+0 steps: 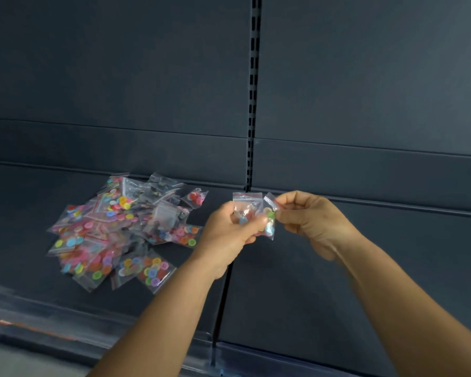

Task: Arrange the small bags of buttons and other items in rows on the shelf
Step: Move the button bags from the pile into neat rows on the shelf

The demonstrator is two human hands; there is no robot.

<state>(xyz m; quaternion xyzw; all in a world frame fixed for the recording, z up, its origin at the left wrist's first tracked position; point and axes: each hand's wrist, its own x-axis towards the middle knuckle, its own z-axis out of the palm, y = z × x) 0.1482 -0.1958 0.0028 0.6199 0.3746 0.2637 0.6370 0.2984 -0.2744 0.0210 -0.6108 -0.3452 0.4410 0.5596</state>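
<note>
A loose pile of small clear bags of coloured buttons (120, 229) lies on the left part of the dark shelf (337, 268). Above the shelf's middle seam, my left hand (229, 235) grips a small clear bag with a red-striped zip top (247, 202). My right hand (310, 221) pinches a second small bag of pastel buttons (270, 221) by its upper edge, right beside the first. The two bags touch or overlap between my hands. Part of each bag is hidden by my fingers.
The shelf's dark back panel (120, 77) rises behind, with a slotted upright (253, 91) at its middle. A seam (223, 308) splits the shelf surface into left and right halves. The front edge (65, 322) runs along the bottom left.
</note>
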